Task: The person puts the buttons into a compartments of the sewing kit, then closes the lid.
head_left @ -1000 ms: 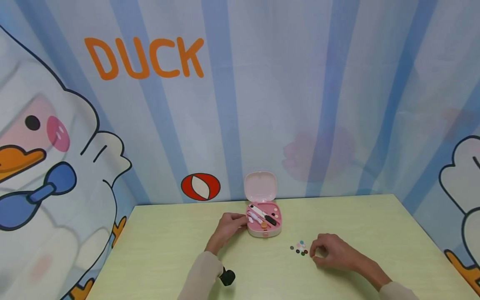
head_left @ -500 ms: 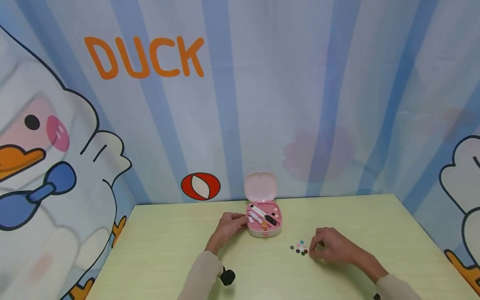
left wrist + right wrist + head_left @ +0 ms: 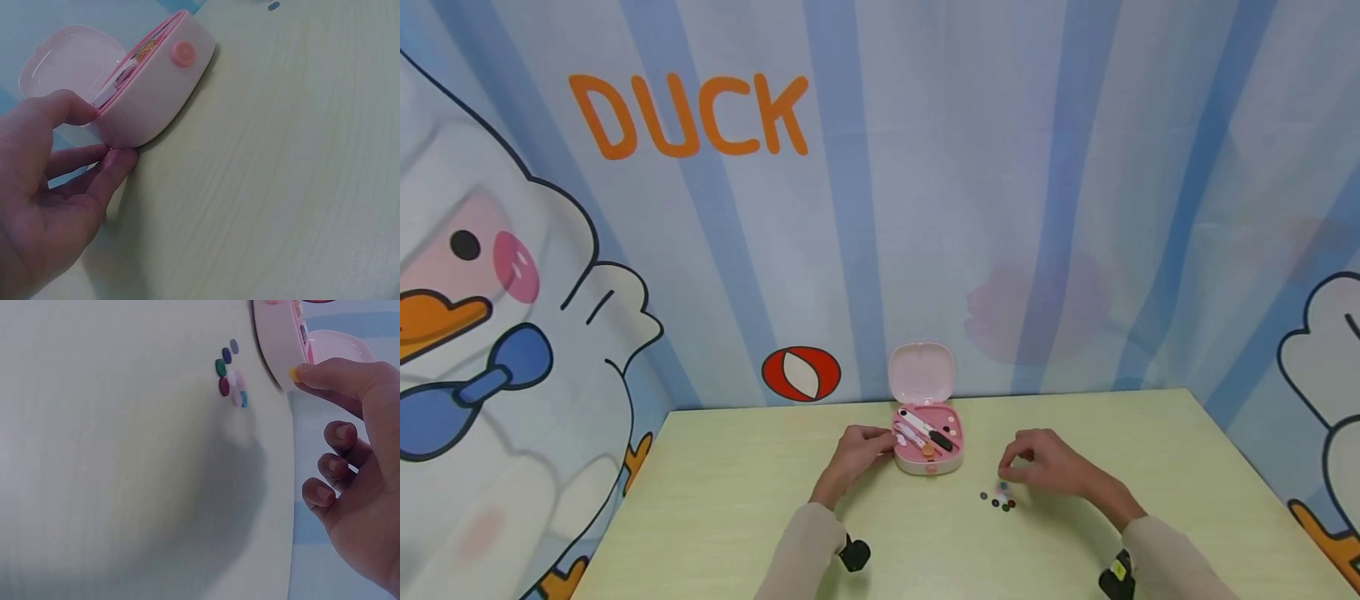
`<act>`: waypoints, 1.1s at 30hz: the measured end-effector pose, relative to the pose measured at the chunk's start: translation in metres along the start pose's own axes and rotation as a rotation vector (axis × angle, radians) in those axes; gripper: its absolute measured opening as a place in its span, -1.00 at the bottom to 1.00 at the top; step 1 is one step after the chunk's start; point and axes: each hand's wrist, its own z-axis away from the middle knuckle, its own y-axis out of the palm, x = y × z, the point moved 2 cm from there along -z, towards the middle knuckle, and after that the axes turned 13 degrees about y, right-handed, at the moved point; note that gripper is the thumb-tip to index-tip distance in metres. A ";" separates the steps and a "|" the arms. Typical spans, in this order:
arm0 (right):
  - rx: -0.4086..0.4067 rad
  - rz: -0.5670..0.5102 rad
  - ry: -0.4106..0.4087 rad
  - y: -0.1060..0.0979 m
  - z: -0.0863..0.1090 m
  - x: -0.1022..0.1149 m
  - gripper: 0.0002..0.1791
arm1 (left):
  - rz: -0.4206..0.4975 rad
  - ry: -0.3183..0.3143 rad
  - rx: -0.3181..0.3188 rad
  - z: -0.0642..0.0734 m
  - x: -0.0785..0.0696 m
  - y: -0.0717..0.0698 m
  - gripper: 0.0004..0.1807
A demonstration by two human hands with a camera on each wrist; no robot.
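A small pink sewing kit box (image 3: 951, 465) stands near the back of the table with its lid raised. My left hand (image 3: 857, 457) holds its left side; the left wrist view shows the thumb over the rim and the fingers low against the wall (image 3: 153, 94). Inside lie a white tool with a black end (image 3: 934, 435) and several small items. My right hand (image 3: 1048, 462) pinches a small yellow button (image 3: 294, 375) between thumb and index finger, above the table. Below it lies a cluster of loose buttons, among them a green button (image 3: 220, 367) and a dark red button (image 3: 224, 386).
The pale wood-look table (image 3: 715, 500) meets a blue-striped curtain (image 3: 917, 183) printed with ducks. A black wrist device (image 3: 854, 553) sits by the left sleeve, another black device (image 3: 1117, 575) by the right.
My right hand has risen from beside the buttons and moved left and away from me, to just above the cluster. The left hand and box keep their place.
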 end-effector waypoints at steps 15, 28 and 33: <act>-0.053 -0.116 0.063 0.008 -0.052 0.016 -0.88 | 0.017 0.031 -0.004 0.002 -0.003 0.001 -0.60; -0.107 -0.147 0.185 0.018 -0.083 0.024 -0.85 | 0.034 0.032 -0.007 -0.001 -0.001 0.001 -0.61; -0.101 -0.138 0.236 0.021 -0.091 0.024 -0.83 | 0.016 0.017 -0.011 -0.001 0.001 -0.001 -0.62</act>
